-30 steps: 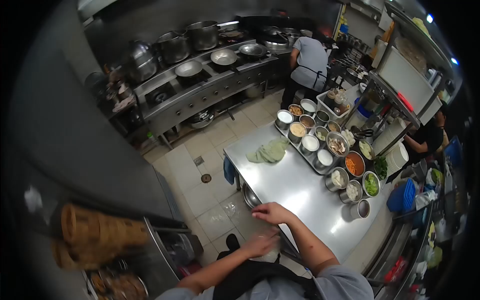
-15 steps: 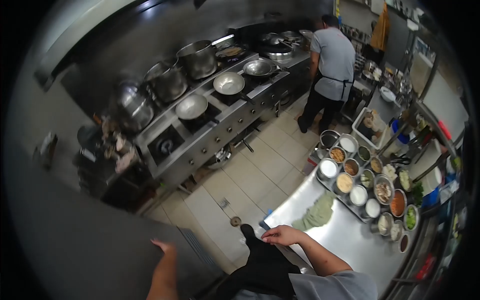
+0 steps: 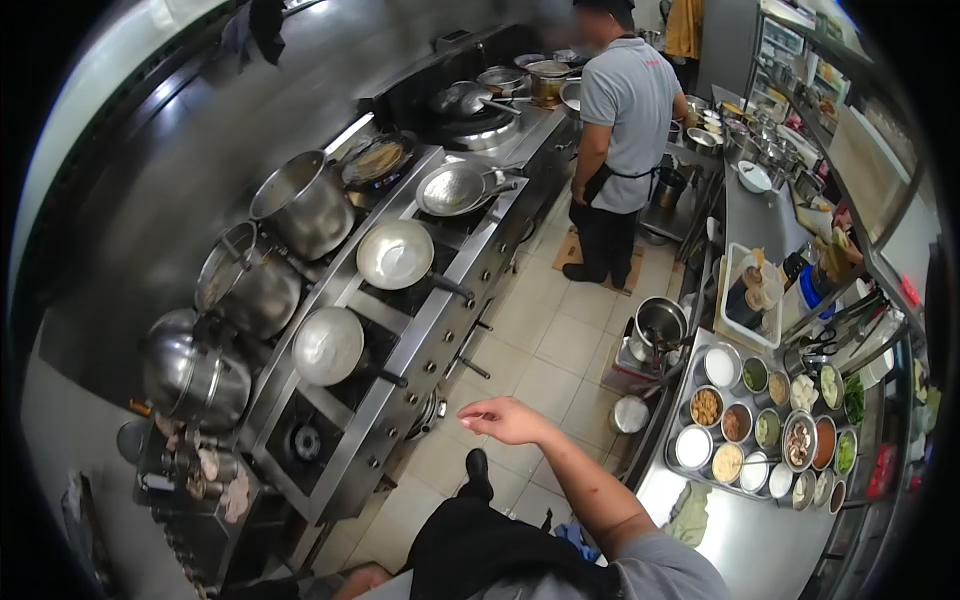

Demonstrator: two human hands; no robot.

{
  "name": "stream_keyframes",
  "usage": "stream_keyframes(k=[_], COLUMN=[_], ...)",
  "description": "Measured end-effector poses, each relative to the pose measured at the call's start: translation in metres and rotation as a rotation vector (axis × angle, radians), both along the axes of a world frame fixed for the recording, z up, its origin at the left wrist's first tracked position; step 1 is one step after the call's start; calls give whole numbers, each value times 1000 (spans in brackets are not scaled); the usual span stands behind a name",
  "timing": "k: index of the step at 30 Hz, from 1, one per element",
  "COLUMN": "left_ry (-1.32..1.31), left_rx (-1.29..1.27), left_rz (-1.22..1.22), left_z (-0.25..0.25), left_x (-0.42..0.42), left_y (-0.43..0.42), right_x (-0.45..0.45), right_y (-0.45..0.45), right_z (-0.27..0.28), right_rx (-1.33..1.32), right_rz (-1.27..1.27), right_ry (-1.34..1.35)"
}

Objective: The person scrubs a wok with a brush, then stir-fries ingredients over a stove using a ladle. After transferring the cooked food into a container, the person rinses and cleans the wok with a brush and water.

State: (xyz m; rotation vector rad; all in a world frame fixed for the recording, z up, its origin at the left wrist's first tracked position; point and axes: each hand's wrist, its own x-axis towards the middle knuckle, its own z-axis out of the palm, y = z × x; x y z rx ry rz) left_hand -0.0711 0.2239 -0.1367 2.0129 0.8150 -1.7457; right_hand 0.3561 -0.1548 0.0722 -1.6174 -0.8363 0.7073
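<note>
In front of my body, my right hand (image 3: pixel 500 418) reaches out over the floor toward the stove, its fingers loosely stretched and nothing visible in them. Only a small part of my left hand (image 3: pixel 365 580) shows at the bottom edge; its fingers are hidden. Nearest to my right hand is the steel stove (image 3: pixel 415 335), apart from it. A shallow frying pan (image 3: pixel 328 345) sits on one burner with its dark handle toward me. Beyond it are a second pan (image 3: pixel 395 253) and a third pan (image 3: pixel 448 188).
Large steel pots (image 3: pixel 305 205) line the stove's back. A co-worker (image 3: pixel 625 130) stands at the far end of the tiled aisle (image 3: pixel 525 355). On the right, a steel counter (image 3: pixel 745 530) holds a green cloth (image 3: pixel 690 515) and several ingredient tubs (image 3: pixel 728 462). A pot (image 3: pixel 660 325) stands beside it.
My view has turned and moved forward along the aisle. My right hand has moved from beside the counter out toward the stove. My left hand has dropped to the bottom edge. The co-worker has turned.
</note>
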Motion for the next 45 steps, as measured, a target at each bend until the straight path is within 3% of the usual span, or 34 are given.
stream_keyframes(k=[3, 4, 5, 6, 7, 8, 10, 11, 14, 16, 17, 19, 21, 24, 26, 28, 30, 33, 36, 38, 42, 45], left_ry=[4, -505, -375, -465, -477, -798, -760, -1003, -1197, -854, -928, -1039, -888, -770, -749, -852, -908, -988, -1016, -1171, -1187, -1166], left_rx=[-309, -546, -446, -293, -407, -459, -473, -538, -718, -825, -889, -961, -979, -1168, -1265, -1027, -994, -1108, -1095, -993, -847, -833], left_rz=[-457, -996, -918, -708, -782, -889, -1017, -1041, -947, -946, -791, -666, -576, -269, -101, -89, 20, 367, 329, 246, 327, 375], left_z=[-34, -61, 14, 30, 61, 70, 130, 123, 150, 194, 145, 107, 97, 95, 116, 162, 189, 181, 193, 204, 218, 212], left_x=[157, 229, 340, 418, 497, 557, 671, 713, 806, 853, 872, 898, 914, 923, 941, 960, 979, 1007, 1052, 1074, 1102, 1117], left_y=[57, 77, 34, 13, -14, -31, -99, -120, -198, -239, -252, -261, -254, -225, -194, -165, -143, -124, -107, -105, -95, -87], right_x=[55, 72, 85, 100, 114, 132, 168, 192, 283, 354, 396, 479, 557, 672, 750, 821, 891, 993, 1077, 1132, 1217, 1287], right_y=[-21, -29, -38, -46, -50, -48, -46, -45, -49, -52, -59, -58, -47, -20, 13, 51, 88, 134, 162, 176, 194, 204], right_z=[-10, -14, -22, -30, -36, -29, -5, 3, 13, 27, 30, 50, 71, 105, 129, 145, 155, 140, 124, 116, 127, 124], right_rx=[3, -14, -31, -85, -145, -154, -84, -87, -98, -95, -138, -187, -98, -178, -245, -305, -348, -466, -611, -745, -860, -898], right_rz=[-121, -217, -307, -371, -428, -428, -475, -479, -464, -458, -423, -397, -502, -395, -297, -279, -308, -306, -392, -412, -547, -562], right_ry=[210, 337, 462, 448, 440, 437, 543, 534, 438, 378, 350, 302, 79, -79, -280, -456, -592, -741, -825, -835, -685, -720])
